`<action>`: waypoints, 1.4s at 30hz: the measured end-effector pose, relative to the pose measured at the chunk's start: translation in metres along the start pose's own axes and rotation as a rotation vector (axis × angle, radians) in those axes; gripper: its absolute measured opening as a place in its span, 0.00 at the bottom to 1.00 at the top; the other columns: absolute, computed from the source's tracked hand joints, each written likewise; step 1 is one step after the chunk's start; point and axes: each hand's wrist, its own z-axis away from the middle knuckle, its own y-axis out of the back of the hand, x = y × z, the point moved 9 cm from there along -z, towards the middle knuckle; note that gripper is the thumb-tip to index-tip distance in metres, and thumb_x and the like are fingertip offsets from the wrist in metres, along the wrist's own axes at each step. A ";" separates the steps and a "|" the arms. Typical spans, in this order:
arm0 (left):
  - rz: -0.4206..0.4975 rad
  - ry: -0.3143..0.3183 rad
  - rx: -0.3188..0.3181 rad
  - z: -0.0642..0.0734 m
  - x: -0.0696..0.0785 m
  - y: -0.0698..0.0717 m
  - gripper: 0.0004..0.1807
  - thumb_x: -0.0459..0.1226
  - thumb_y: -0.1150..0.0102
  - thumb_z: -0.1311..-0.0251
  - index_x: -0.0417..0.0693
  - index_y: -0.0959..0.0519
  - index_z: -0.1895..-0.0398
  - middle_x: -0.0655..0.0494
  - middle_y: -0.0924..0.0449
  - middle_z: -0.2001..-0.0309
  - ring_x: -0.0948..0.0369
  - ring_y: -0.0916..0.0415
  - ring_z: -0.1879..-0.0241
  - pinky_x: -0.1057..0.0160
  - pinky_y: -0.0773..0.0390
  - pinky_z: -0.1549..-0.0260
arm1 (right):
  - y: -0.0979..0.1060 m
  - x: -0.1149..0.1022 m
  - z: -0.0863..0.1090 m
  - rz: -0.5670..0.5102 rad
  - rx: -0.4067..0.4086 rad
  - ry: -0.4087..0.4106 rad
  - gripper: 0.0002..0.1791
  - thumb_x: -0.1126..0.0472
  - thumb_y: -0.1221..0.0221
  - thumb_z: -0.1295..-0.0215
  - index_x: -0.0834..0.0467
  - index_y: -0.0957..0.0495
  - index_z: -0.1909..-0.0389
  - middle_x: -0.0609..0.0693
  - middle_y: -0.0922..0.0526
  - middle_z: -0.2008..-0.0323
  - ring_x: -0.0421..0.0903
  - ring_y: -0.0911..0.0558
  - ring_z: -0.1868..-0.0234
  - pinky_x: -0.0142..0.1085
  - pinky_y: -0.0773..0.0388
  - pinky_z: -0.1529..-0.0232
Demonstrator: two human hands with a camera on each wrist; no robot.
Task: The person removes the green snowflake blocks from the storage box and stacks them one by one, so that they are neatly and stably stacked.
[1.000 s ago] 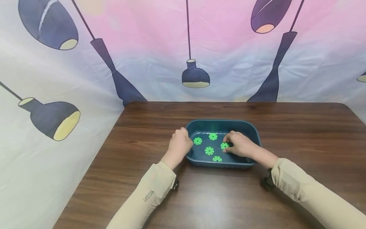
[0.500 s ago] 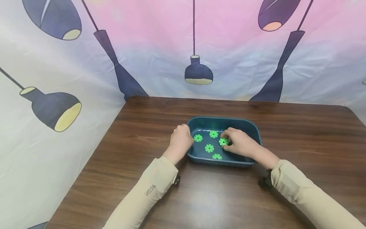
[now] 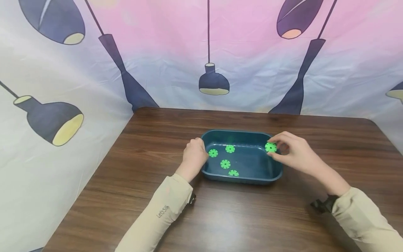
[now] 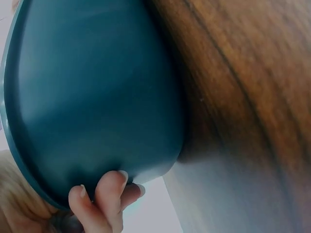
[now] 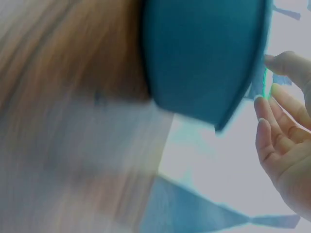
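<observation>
Right hand: the right hand (image 3: 296, 154) is raised over the right end of the tub, thumb and forefinger pinching a green disc (image 3: 270, 147) by its edge; the other fingers are loosely spread.
Held disc: it hangs just above the right rim, clear of the floor of the tub, face turned toward the person. In the right wrist view only a thin green sliver (image 5: 265, 82) shows between the fingertips.
Left hand: the left hand (image 3: 195, 157) is curled round the left end of the tub; the left wrist view shows fingertips (image 4: 109, 194) tucked under the rim against the outer wall.
Tub: the blue tub (image 3: 242, 179) sits flat on the worktop (image 3: 157, 147), near the middle, long side toward the person.
Loose discs: four more green discs lie flat inside, all in the left half: one by the left wall (image 3: 213, 153), one toward the back (image 3: 230, 148), one in the middle (image 3: 225, 163), one by the near wall (image 3: 233, 173). None touch each other.
Handling: the discs look like thin, stiff plastic with notched edges, very light, I'd judge. Lying flat on a smooth floor they'd be fiddly to lift; a fingertip pinch across the rim, nails catching the notches, seems the surest hold.
Tub handling: light and likely to slide on the wood, so a steadying hand on one end makes sense.
Backdrop: a cloth printed with hanging lamps (image 3: 214, 84) stands behind and to the left.
</observation>
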 end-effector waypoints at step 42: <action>-0.048 0.040 -0.022 -0.002 -0.007 -0.008 0.10 0.34 0.51 0.56 0.41 0.36 0.70 0.50 0.30 0.86 0.59 0.30 0.87 0.65 0.35 0.90 | -0.036 0.073 0.043 0.124 -0.482 -0.181 0.20 0.51 0.38 0.53 0.56 0.25 0.60 0.44 0.27 0.69 0.38 0.27 0.70 0.34 0.31 0.71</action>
